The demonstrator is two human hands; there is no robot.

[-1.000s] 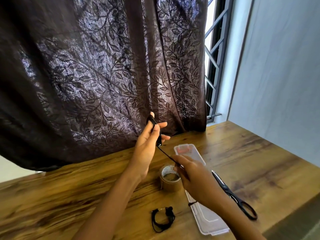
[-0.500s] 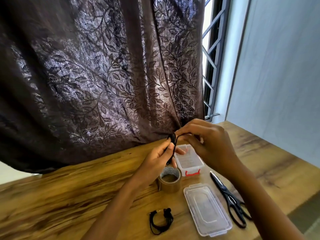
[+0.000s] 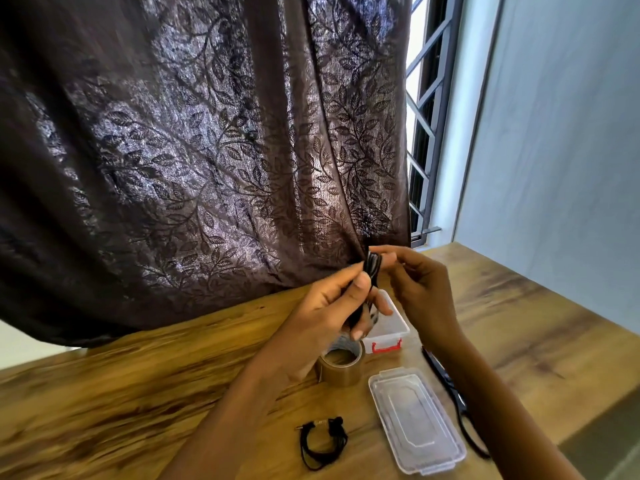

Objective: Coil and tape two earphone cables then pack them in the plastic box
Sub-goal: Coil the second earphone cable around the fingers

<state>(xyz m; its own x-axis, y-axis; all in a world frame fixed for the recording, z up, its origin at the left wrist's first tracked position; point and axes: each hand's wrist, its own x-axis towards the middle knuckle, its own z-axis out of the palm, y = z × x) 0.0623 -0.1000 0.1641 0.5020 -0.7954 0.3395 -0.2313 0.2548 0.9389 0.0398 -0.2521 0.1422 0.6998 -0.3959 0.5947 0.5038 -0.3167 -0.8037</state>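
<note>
My left hand (image 3: 329,306) grips a bundle of black earphone cable (image 3: 372,268) held upright above the table. My right hand (image 3: 420,289) pinches the top of the same bundle from the right. Below my hands stands the open clear plastic box (image 3: 394,325) with a red latch. Its clear lid (image 3: 415,419) lies flat nearer to me. A second black earphone cable (image 3: 322,445), coiled in a loop, rests on the wooden table (image 3: 121,393) in front of the brown tape roll (image 3: 341,367).
Black scissors (image 3: 457,400) lie to the right of the lid, partly hidden by my right forearm. A dark leaf-patterned curtain (image 3: 207,150) hangs behind the table's far edge. A barred window (image 3: 426,116) and a pale wall (image 3: 561,150) stand to the right.
My right hand rose from low beside the tape up to the bundle in my left hand, adding cable to it. Both hands shifted right, over the box.
</note>
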